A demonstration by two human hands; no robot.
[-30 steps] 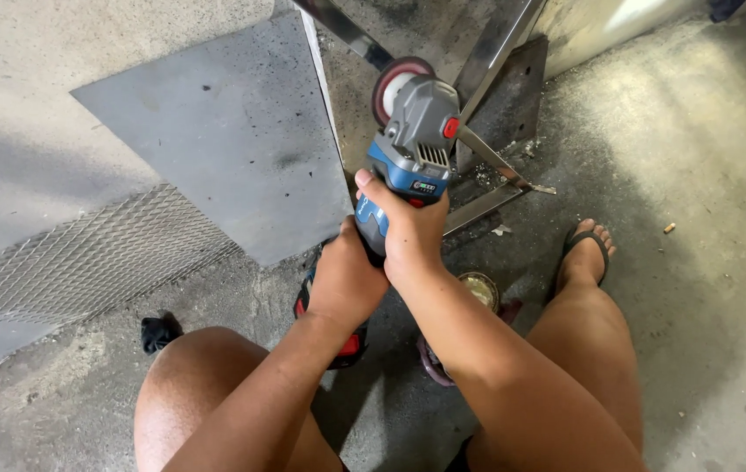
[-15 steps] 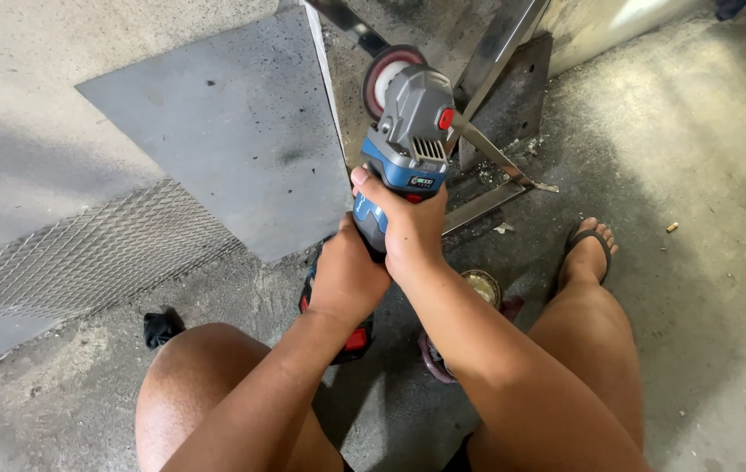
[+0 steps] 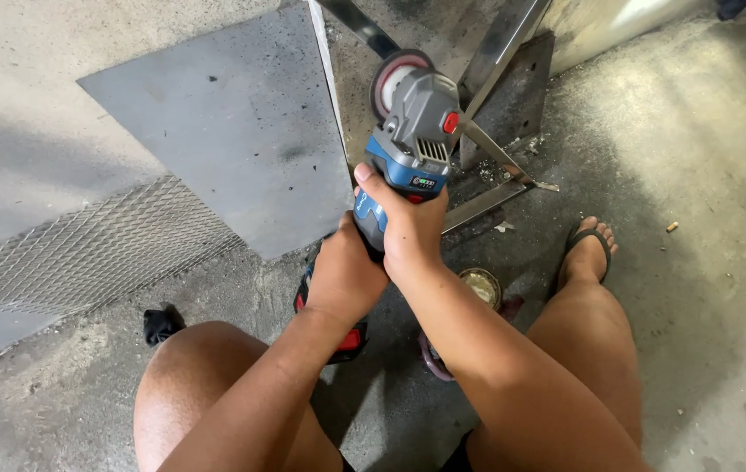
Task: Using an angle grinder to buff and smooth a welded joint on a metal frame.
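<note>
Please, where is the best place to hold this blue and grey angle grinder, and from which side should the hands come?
Probably the slim blue body of the angle grinder, from behind, the end nearest the person. The disc sits at the far end, pointing away, so a rear grip keeps fingers clear. The right hand wraps the body, and the left hand grips the rear near the red and black battery.

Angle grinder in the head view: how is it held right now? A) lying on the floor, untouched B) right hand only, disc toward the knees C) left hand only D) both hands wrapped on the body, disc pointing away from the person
D: the left hand grips the rear of the angle grinder and the right hand wraps the blue body just ahead of it, with the disc at the far end by the upright metal sheet.
</note>
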